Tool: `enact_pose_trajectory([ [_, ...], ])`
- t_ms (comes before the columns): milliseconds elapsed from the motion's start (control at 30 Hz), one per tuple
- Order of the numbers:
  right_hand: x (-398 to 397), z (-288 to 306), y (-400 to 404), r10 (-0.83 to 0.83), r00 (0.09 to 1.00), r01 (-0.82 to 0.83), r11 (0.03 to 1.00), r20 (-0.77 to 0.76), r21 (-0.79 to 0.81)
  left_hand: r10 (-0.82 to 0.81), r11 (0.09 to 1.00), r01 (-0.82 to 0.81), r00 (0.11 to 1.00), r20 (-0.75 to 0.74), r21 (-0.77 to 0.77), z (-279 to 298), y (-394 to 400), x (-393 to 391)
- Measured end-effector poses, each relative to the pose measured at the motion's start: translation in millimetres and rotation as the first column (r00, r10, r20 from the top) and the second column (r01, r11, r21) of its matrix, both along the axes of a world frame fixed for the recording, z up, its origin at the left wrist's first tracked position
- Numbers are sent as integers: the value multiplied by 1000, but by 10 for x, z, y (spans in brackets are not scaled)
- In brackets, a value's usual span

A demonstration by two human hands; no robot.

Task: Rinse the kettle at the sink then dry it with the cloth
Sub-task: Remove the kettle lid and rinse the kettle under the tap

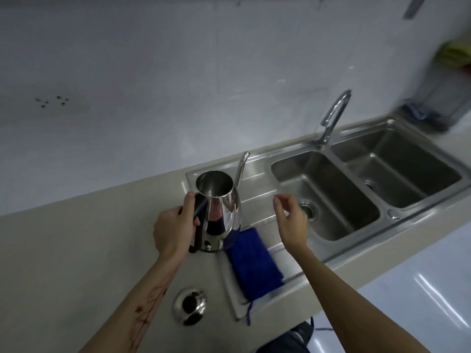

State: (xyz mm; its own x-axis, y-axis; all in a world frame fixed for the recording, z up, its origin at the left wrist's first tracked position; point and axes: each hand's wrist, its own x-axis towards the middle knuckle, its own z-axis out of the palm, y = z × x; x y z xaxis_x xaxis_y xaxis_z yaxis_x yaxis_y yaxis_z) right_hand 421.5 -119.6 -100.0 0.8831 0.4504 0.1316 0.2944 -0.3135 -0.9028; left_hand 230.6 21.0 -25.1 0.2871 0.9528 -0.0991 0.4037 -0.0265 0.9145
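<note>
A shiny steel kettle [219, 210] with a long thin spout and no lid stands upright at the left end of the sink's draining board. My left hand [175, 225] grips its dark handle. A folded blue cloth [252, 263] lies on the draining board just right of the kettle's base. My right hand [290, 220] hovers above the draining board between kettle and basin, fingers loosely curled, holding nothing. The steel double sink [328, 200] sits to the right, with a curved tap [334, 115] behind it. No water runs from the tap.
The kettle's steel lid [190, 307] lies on the beige counter [76, 238] near the front edge. A dark rack [441, 110] with green items stands at the far right by the wall. The counter's front edge runs close below the cloth.
</note>
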Motion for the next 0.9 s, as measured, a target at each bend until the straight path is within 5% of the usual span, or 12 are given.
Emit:
enact_pose_trajectory([
  [467,3178,268,-579,277,945,-211,922,173,-323,30,1000,-30,998,-51,-9,-135,-915,2679],
  [900,4680,-83,190,649,757,-441,592,75,-674,76,988,-106,967,-242,-113,-317,-821,4039],
])
